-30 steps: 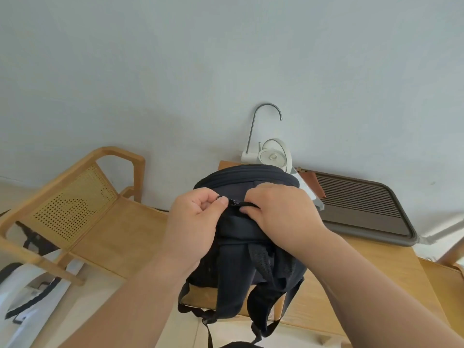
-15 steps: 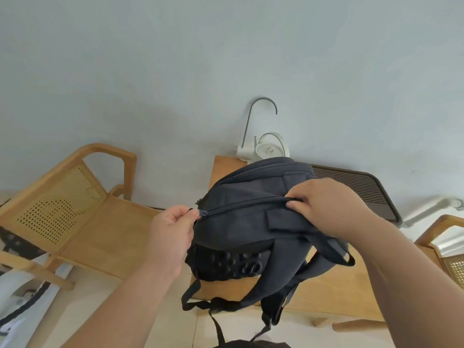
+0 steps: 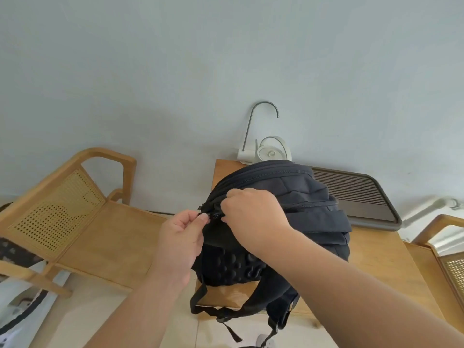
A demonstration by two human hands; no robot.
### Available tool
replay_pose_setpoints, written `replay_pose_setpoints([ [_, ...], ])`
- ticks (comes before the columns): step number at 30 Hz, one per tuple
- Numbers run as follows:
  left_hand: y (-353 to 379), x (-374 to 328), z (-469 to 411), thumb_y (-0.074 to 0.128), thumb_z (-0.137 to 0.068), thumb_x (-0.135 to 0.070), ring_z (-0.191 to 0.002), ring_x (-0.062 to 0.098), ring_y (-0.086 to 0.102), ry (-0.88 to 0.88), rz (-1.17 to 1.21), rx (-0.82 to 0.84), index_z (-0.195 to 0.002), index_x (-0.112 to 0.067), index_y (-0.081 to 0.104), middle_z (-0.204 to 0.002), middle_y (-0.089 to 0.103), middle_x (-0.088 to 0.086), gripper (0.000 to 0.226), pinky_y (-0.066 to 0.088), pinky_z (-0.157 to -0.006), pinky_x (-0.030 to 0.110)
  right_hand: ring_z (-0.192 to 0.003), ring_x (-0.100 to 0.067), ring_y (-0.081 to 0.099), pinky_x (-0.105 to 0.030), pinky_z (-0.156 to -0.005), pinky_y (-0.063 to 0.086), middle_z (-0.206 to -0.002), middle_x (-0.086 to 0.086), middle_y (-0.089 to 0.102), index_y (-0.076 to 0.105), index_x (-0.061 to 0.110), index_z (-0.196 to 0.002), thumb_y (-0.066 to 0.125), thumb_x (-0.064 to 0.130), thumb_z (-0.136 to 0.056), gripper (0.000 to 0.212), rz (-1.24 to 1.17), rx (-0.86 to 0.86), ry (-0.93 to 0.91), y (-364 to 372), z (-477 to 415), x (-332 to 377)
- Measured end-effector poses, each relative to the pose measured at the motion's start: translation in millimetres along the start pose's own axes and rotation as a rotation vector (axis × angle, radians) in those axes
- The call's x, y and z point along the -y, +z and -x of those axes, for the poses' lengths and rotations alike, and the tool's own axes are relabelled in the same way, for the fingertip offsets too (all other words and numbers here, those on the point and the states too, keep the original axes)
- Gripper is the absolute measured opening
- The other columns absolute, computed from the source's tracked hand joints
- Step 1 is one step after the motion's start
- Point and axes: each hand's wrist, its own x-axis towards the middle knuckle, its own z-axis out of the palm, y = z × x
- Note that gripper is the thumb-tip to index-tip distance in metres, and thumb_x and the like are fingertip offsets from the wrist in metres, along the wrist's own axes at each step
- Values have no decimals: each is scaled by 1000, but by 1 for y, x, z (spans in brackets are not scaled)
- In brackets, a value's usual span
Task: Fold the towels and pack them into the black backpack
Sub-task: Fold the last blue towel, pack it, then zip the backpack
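Right hand (image 3: 253, 217) shifted leftward, meeting left hand (image 3: 182, 237) on backpack (image 3: 313, 204) zipper.

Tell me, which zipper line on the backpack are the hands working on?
The one nearest the padded back: left hand pinches its pull, right hand grips beside it.

The right hand (image 3: 253, 217) covers part of the backpack (image 3: 296, 197) zip; its contents are unseen (towels nowhere visible). The kettle (image 3: 272, 151) base sits behind the pack, straps (image 3: 233, 332) cut off below
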Motion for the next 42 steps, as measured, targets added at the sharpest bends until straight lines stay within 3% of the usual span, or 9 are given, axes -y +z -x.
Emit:
replay_pose_setpoints([
  [12, 12, 22, -17, 54, -102, -21, -51, 13, 41, -98, 15, 128, -94, -15, 67, -63, 50, 3, 17, 37, -47, 20, -66, -17, 51, -36, -59, 47, -72, 7, 51, 66, 23, -75, 46, 43, -100, 38, 15, -287, 128, 11, 32, -66],
  [17, 30, 13, -12, 51, -104, -23, -75, 22, 74, 15, -28, 155, -109, -26, 66, -108, 71, -17, 17, 62, -74, 35, -72, -21, 58, -37, -59, 48, -76, 3, 58, 73, 19, -84, 49, 36, -102, 35, -7, -456, 140, 20, 52, -81],
  [21, 48, 5, -11, 51, -104, -20, -84, 23, 74, 80, -4, 208, -97, -19, 66, -98, 70, 3, 17, 57, -86, 33, -71, -22, 60, -40, -59, 50, -77, 0, 62, 77, 13, -93, 61, 28, -99, 22, -71, -623, 166, 30, 78, -92],
  [25, 59, -7, -18, 52, -103, -20, -83, 24, 70, 91, 1, 239, -97, -17, 67, -94, 70, 4, 17, 57, -94, 46, -77, -20, 55, -41, -65, 51, -84, 1, 57, 75, 15, -104, 62, 34, -95, 25, -117, -535, 273, 23, 89, -91],
  [28, 70, -22, -15, 52, -103, -18, -84, 26, 67, 177, -26, 298, -95, -15, 67, -92, 68, 6, 17, 57, -91, 50, -85, -20, 49, -37, -73, 47, -93, 2, 49, 67, 21, -123, 64, 56, -85, 52, -59, -405, 302, 3, 82, -79],
  [30, 80, -32, -10, 52, -104, -15, -87, 34, 64, 237, -33, 355, -93, -12, 66, -90, 65, 14, 18, 56, -89, 54, -83, -19, 46, -37, -70, 44, -91, 3, 47, 71, 24, -108, 62, 62, -84, 45, 20, -346, 263, -7, 70, -71],
  [34, 89, -40, -9, 53, -102, -11, -79, 33, 65, 309, -50, 359, -93, -8, 65, -85, 66, 14, 16, 58, -83, 54, -70, -21, 49, -38, -59, 43, -77, 4, 49, 67, 19, -72, 56, 47, -92, 36, 21, -372, 199, -3, 61, -77],
  [37, 89, -36, -5, 56, -101, -16, -62, 22, 67, 326, -147, 333, -98, -17, 69, -71, 68, 7, 14, 61, -64, 43, -68, -21, 52, -40, -57, 45, -76, 3, 52, 70, 18, -75, 49, 42, -95, 37, -16, -430, 212, 14, 70, -84],
  [42, 88, -25, 1, 57, -100, -15, -51, 20, 44, 153, -29, 251, -101, -19, 72, -57, 53, 15, 16, 41, -50, 27, -69, -20, 52, -39, -56, 45, -77, 3, 54, 73, 18, -82, 57, 34, -98, 28, -109, -549, 222, 32, 75, -81],
])
